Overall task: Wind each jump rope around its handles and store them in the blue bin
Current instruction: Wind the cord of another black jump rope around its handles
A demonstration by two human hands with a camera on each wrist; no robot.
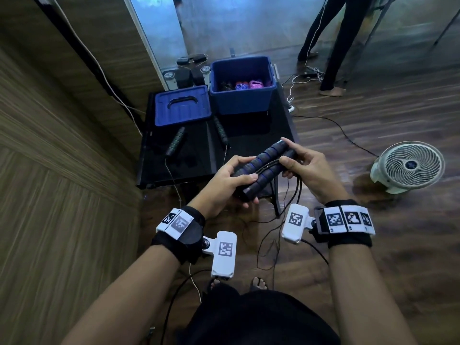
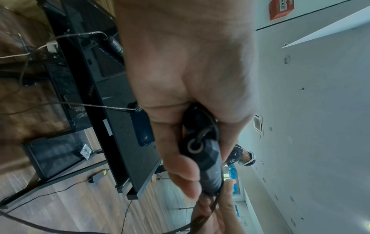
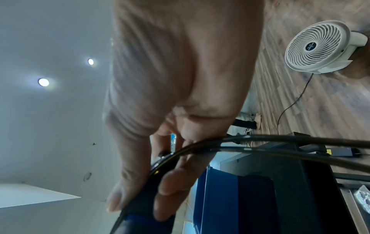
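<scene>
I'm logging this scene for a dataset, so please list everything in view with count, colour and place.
Blue bin: one, blue, open, far end of the table; wound ropes inside.
Lid: one, blue, left of the bin.
Table: one, black.
Green-banded jump rope: one, black and green, unwound, two handles on the table.
Blue-banded jump rope: one, black and blue, handles side by side in both hands, cord hanging.
Fan: one, white, floor at right.
Another person's legs: dark trousers, far right.
Left hand: grips the handles' near end.
Right hand: holds the far end and cord.
</scene>
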